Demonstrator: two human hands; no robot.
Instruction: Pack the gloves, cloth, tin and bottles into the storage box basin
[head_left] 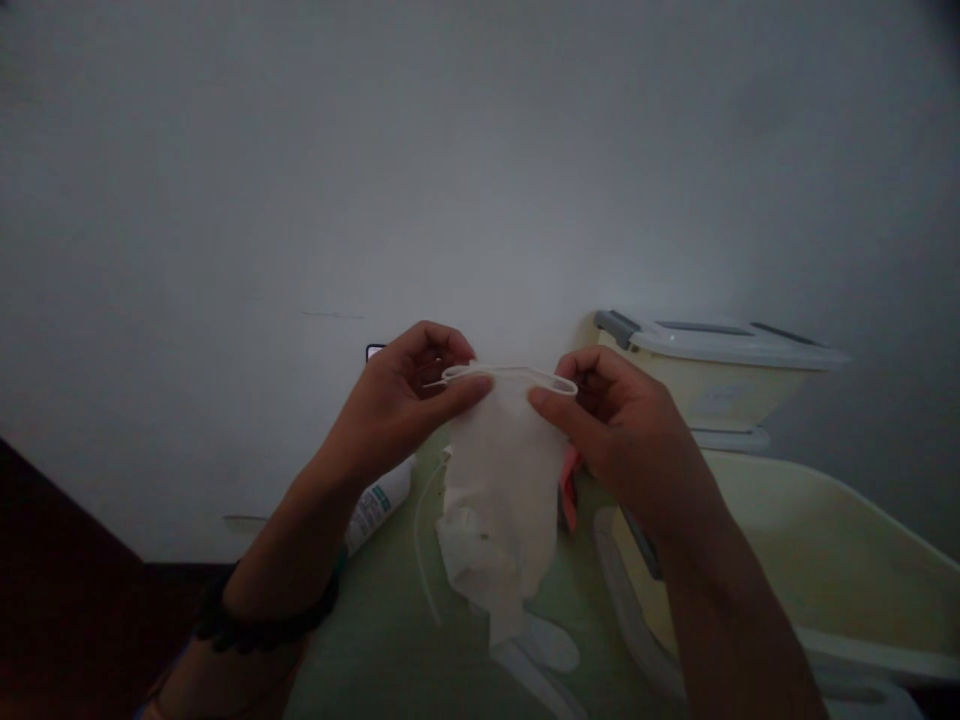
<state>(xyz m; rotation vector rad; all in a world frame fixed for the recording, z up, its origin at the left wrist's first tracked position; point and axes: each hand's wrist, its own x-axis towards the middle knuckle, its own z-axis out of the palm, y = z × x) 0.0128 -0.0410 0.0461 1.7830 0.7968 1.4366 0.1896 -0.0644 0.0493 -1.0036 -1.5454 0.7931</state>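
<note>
A thin white disposable glove (502,470) hangs in front of me with its rolled cuff at the top. My left hand (397,405) pinches the left side of the cuff, thumb at the front and fingers behind. On the other side, my right hand (630,425) grips the cuff the same way. The cuff opening is stretched sideways between them. Lower down, the glove is crumpled and its finger parts dangle over a pale green surface (375,640). A thin white strip (427,565) hangs or lies left of the glove.
A white bottle (381,508) lies behind my left forearm. To the right is an open cream bin (795,520), with a lidded cream box (720,390) behind it. Something red (570,490) shows beside the glove. A white wall (480,180) rises behind everything.
</note>
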